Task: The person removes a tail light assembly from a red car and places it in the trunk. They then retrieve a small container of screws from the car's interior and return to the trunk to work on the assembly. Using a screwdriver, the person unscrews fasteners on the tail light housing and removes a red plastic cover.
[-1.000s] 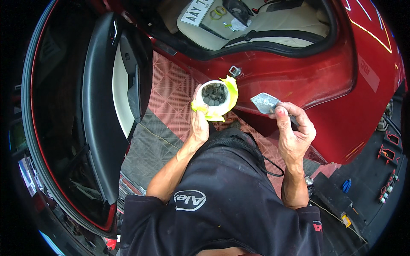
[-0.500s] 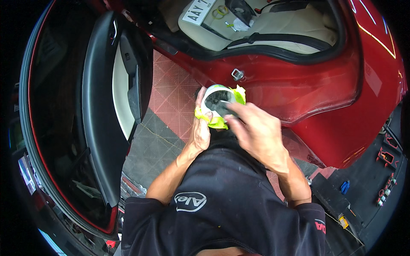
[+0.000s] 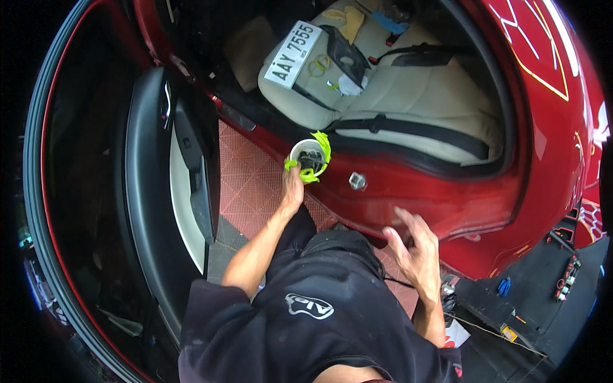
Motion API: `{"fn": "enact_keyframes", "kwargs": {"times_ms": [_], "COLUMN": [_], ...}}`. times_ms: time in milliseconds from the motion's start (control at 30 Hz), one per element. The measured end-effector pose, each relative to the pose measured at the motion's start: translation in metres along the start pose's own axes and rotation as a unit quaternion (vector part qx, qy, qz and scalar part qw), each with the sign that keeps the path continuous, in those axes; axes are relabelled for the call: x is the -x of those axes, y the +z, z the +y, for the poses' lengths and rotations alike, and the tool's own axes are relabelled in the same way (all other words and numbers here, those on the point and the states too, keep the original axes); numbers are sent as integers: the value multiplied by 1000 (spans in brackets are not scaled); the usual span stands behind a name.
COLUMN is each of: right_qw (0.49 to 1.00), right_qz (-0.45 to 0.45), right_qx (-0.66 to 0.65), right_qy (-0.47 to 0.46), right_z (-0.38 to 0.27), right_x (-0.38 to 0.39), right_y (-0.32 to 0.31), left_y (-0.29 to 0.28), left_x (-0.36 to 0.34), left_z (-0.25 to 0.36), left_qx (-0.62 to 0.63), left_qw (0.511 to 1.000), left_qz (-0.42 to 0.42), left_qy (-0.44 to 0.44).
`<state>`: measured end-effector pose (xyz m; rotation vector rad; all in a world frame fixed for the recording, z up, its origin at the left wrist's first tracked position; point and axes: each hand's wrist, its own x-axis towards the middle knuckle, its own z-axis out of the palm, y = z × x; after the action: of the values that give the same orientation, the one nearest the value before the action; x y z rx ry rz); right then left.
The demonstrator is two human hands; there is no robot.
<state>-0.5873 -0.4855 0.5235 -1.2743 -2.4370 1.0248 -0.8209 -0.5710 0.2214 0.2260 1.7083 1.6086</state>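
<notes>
My left hand is stretched out toward the open doorway of a red car. It holds a round white cup-shaped part wrapped in bright yellow-green cloth, with dark pieces inside. The part hovers at the door sill, just below the front edge of the beige rear seat. My right hand hangs lower and to the right, fingers spread, holding nothing, in front of the red body panel.
The open car door, black-trimmed with a pale inner panel, stands to the left. A white number plate, a black pouch and small items lie on the seat. Red floor tiles lie below. A door striker sits on the sill.
My left hand has carried the cloth-wrapped part up and forward to the door sill. My right hand left the part and dropped to the right, now spread; the grey piece it held a second ago is gone.
</notes>
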Motion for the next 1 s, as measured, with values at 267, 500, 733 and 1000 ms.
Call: {"fn": "enact_keyframes", "kwargs": {"times_ms": [267, 500, 733, 1000], "right_qw": [976, 936, 905, 900], "right_qz": [160, 169, 142, 126], "right_qx": [89, 179, 278, 274], "right_qy": [116, 252, 289, 315], "right_z": [9, 26, -1, -7], "right_x": [35, 91, 94, 105], "right_y": [9, 34, 53, 36], "left_y": [48, 107, 147, 140], "left_x": [-228, -355, -376, -326], "left_z": [-49, -110, -151, -147], "left_qx": [-103, -102, -263, -179], "left_qw": [993, 992, 953, 968], "left_qz": [-22, -13, -146, -155], "left_qy": [-45, -73, -27, -88]}}
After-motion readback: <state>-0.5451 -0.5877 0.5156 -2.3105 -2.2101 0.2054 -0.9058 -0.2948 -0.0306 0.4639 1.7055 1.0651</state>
